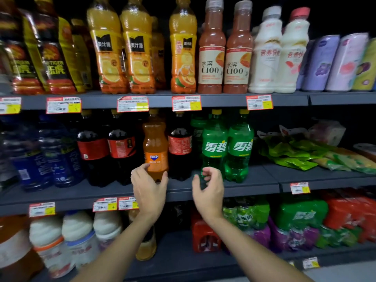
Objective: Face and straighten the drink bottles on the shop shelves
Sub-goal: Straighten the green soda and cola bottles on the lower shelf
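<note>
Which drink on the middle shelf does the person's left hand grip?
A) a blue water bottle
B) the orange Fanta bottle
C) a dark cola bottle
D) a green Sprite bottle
B: the left hand curls its fingers and thumb round the base of the orange Fanta bottle.

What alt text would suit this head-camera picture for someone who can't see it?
A left hand grips an orange Fanta bottle on the middle shelf, between cola bottles; the right hand, loosely curled, hovers by a green bottle.
</note>
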Motion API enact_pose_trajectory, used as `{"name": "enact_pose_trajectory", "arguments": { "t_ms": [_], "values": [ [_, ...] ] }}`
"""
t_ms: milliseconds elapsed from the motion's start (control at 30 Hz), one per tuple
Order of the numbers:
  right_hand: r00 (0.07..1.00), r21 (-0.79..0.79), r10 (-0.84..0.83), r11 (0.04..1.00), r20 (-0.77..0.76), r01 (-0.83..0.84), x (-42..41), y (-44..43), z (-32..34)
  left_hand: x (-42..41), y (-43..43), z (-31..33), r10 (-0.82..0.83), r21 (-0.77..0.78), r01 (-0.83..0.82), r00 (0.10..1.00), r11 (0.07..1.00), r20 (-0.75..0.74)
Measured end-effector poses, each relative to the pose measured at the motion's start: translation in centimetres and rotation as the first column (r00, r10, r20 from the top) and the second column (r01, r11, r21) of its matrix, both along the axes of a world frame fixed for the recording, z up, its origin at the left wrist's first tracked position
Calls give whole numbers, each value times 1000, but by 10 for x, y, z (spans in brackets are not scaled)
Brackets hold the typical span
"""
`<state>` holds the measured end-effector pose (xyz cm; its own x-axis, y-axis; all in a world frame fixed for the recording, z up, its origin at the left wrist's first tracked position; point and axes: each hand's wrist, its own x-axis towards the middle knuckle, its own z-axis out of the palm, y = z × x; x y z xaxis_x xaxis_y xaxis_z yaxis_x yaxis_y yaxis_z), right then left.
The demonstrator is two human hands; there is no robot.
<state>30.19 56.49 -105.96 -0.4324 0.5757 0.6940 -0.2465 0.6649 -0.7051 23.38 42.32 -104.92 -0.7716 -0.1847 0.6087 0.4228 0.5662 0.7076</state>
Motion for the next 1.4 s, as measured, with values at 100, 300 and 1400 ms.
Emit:
{"name": "enact_pose_trajectory", "arguments": {
  "t_ms": [100, 300, 1400],
  "values": [
    [989, 11, 65, 998, 130, -67, -19, -31, -2, -6, -4, -3, 31, -37, -28, 996, 999, 82],
    [915, -75, 50, 997, 400, -21, -52, -54, 5, -23, -7, -9, 65, -113, -46, 984, 993, 168],
    [863, -2, 4, 1000, 505, -4, -28, -34, 8, -11, -17, -1, 140, -187, -101, 968, 977, 208]
  ]
}}
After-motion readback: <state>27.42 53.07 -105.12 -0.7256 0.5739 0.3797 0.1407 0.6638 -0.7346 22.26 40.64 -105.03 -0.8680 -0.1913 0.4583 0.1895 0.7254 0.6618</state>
